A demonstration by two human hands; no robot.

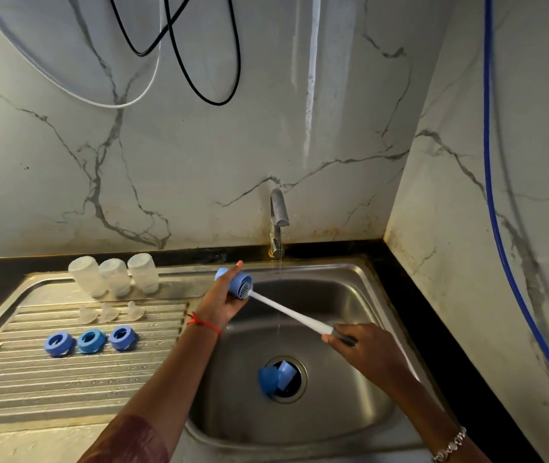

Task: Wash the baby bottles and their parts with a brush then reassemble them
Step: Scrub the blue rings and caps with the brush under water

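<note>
L hand (223, 304) grips blue cap (237, 283), mouth turned toward R hand so brush enters | R hand (358, 345) holds brush (286, 308) handle | 2 caps (276, 379) below hands at sink (350, 289) drain

Dim cool light, bright glare streak on wall (199, 162) above the tap (279, 213), soft shadow below it, edges bowed, slightly soft focus

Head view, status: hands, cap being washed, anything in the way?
Left hand grips blue cap. Right hand grips brush, head inside cap. Two blue pieces lie at drain, clear of brush.
</note>
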